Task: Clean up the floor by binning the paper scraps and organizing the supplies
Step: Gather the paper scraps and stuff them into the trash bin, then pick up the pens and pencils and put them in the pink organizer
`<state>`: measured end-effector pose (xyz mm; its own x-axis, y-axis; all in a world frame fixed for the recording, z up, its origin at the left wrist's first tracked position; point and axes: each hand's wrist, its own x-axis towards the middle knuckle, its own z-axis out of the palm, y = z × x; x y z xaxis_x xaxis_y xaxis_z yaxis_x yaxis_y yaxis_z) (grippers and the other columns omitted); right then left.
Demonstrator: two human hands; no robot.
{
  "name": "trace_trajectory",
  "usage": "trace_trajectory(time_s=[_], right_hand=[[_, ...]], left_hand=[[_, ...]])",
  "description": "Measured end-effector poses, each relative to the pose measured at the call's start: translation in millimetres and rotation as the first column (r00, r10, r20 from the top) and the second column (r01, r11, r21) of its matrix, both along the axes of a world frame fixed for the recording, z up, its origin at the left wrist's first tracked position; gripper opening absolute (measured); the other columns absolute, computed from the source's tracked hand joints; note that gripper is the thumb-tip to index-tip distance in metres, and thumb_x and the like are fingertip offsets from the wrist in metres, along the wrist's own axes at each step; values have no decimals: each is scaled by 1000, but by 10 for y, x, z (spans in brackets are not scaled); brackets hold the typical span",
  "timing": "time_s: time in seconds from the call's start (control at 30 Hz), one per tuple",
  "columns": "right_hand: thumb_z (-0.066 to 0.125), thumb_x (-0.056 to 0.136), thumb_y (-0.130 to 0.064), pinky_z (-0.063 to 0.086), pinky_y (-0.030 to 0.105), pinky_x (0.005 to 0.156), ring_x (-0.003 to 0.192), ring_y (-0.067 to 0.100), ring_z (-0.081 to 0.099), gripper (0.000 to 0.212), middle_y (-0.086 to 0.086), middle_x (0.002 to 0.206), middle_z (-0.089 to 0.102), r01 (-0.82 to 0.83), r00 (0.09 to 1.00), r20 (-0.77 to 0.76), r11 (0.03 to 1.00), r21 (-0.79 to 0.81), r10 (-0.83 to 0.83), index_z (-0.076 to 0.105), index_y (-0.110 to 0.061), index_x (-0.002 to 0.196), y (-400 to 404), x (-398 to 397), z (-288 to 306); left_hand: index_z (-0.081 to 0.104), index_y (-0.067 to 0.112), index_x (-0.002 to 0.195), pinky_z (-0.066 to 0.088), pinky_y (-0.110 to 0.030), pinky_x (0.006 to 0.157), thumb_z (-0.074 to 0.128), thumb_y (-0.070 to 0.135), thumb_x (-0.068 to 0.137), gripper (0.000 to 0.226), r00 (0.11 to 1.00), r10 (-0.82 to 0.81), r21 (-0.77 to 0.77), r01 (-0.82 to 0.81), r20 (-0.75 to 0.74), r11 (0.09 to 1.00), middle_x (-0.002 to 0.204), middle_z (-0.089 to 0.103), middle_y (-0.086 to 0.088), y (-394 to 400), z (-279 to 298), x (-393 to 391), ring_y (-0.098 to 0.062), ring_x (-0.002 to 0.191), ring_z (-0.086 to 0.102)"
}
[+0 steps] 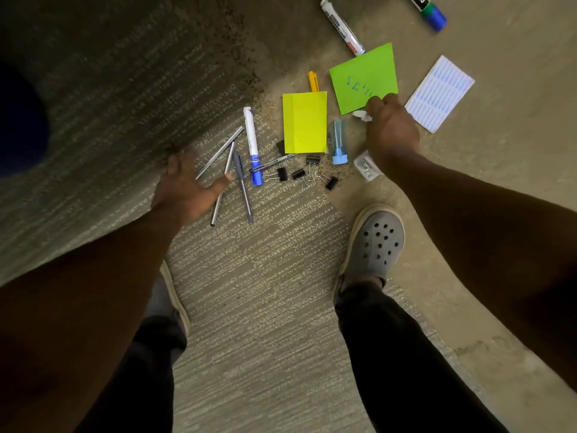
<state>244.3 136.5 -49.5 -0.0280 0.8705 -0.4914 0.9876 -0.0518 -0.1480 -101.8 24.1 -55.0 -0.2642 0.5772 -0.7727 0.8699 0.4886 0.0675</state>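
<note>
My right hand (392, 128) is down on the floor (249, 292), fingers pinched on a small white scrap (362, 115) just at the near edge of the green sheet (363, 78). Looks like I'm grasping the scrap, maybe w/ the green corner too; can't tell for sure. Left hand (184, 189) is spread open, holding nothing, hovering at about 9 o'clock from the pens (240, 182).

To do this pick well, IMO: pinch only the scrap, lift straight up so the green sheet doesn't drag along. If green is a scrap too, take both in one go & ball them up. No bin in view, so I'd have to look up for it.

Supplies lie around: yellow sheet (304, 121) at 9 o'clock from my right hand, glue tube (338, 142) between them, clips (307, 173) at 7, white pad (440, 93) at 2, markers (342, 26) at 12. Left hand could rake the pens together meanwhile. Risk: knocking the clear box (367, 168) under my wrist.
</note>
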Motion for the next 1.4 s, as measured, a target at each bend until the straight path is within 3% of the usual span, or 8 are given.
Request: trace_trajectory(time_s=[0.3,0.43,0.8,0.93,1.13,1.23,1.3,1.4], right_hand=[[46,82,-1,49,36,75,86,33,64,28,18,96,71,326,920,-253,943,69,-300,70,-4,95,-18,-286,617],[48,83,-1,47,29,80,91,25,67,29,10,101,74,401,855,-376,915,42,-358,72,-9,98,-43,-768,1028],[54,86,2,46,13,81,89,8,63,29,-7,98,63,159,638,-766,987,30,-79,74,-15,99,-92,-3092,2152],[57,89,-1,50,13,69,78,2,60,24,-1,97,64,99,491,-856,966,241,163,70,-10,107,-208,-3831,2663],[55,87,5,49,14,87,99,15,66,28,15,109,69,-14,368,-794,856,517,485,68,3,112,-375,-4747,3016],[50,91,-6,48,26,95,118,27,59,37,16,126,62,-302,462,-625,775,555,629,59,1,126,-340,-4981,2958],[43,96,-17,38,25,101,131,24,43,42,7,141,48,-565,575,-447,728,388,685,48,-15,138,-288,-5052,2801],[37,98,-26,36,25,102,133,20,35,40,0,145,42,-607,656,-319,729,315,684,46,-26,137,-262,-5019,2674]], left_hand=[[11,25,152,25,-51,116,38,77,83,91,999,24,65,-26,42,998,163,4,-3,19,362,-100,-34,147,16],[13,18,152,26,-54,115,43,58,93,77,999,33,289,-41,35,957,162,9,-11,-25,804,-184,-35,147,13],[32,4,145,16,-50,119,51,41,93,67,883,195,815,281,-426,507,152,28,-25,-165,2281,-1388,-38,144,22],[45,0,132,16,-50,119,41,50,96,62,793,368,732,138,-485,667,142,42,-24,-348,2409,-1859,-40,137,34],[49,0,114,17,-54,117,22,54,98,62,856,201,495,73,-477,866,113,57,-26,-571,2199,-2136,-41,113,48],[50,2,108,19,-55,115,25,51,99,56,880,192,519,69,-434,852,109,56,-25,-662,2119,-2150,-42,106,49],[50,3,105,19,-55,115,28,50,100,52,886,205,553,68,-417,830,107,55,-24,-673,2086,-2165,-41,104,49],[50,3,101,20,-54,114,29,50,100,52,879,215,586,86,-425,806,104,55,-24,-656,2048,-2185,-41,100,49]])
